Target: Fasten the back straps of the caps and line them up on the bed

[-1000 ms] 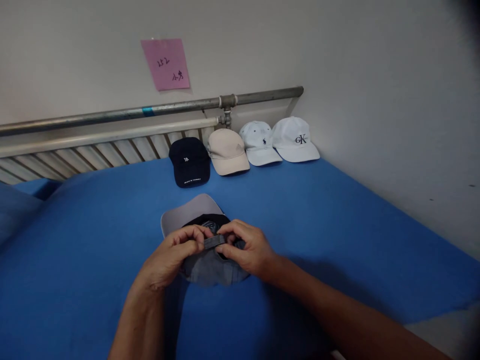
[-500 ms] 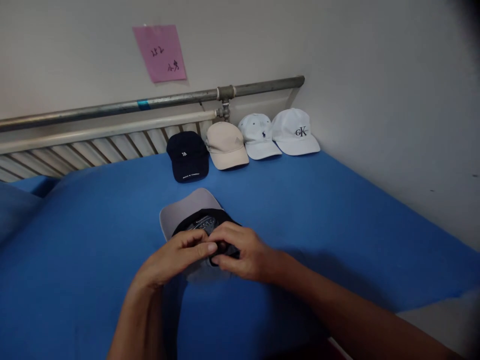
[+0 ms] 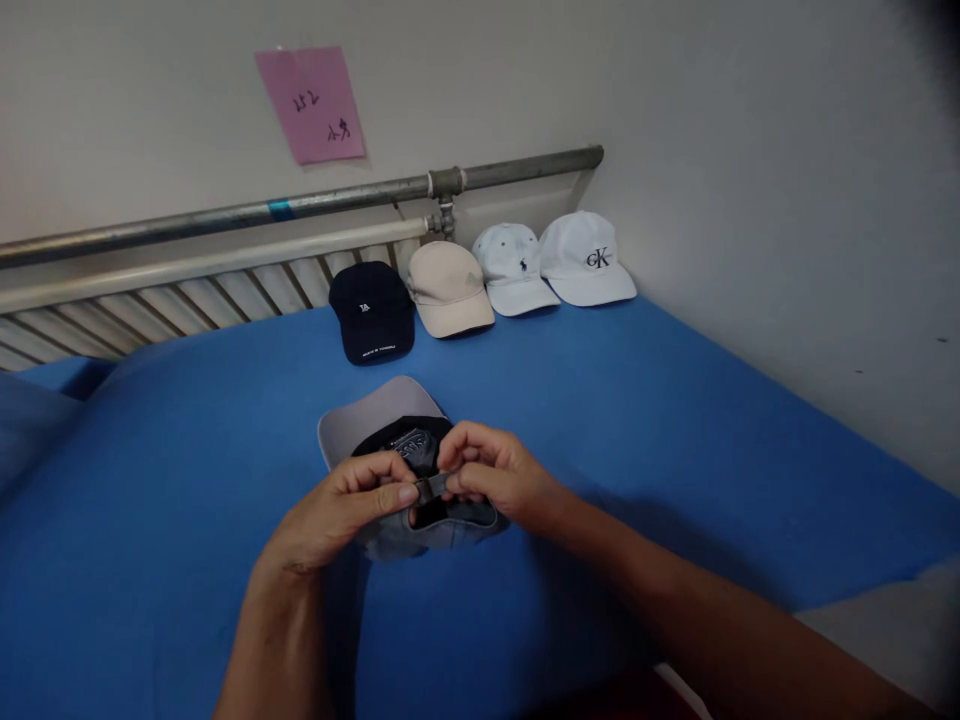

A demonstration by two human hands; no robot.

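Note:
A grey baseball cap (image 3: 382, 408) lies with its brim pointing away from me and its dark inside facing up. Across the opening at its back runs an adjustment strap (image 3: 432, 488) with a small buckle. My left hand (image 3: 349, 505) pinches the strap at the buckle between thumb and fingers. From the other side, my right hand (image 3: 506, 475) grips the strap with its thumb and fingertips. A bit of strap shows between the two hands; the rest of it is covered by my fingers.
Behind, a navy cap (image 3: 373, 313), a beige cap (image 3: 451, 290), a pale cap with a small logo (image 3: 514, 268) and a white cap (image 3: 587, 258) stand in a row on the blue sheet (image 3: 675, 400). A radiator (image 3: 187, 292) and a metal pipe (image 3: 345, 198) run along the wall.
My hands have moved slightly apart, so the strap and buckle now show between them. The back opening of the grey cap is more visible. The view has shifted a little.

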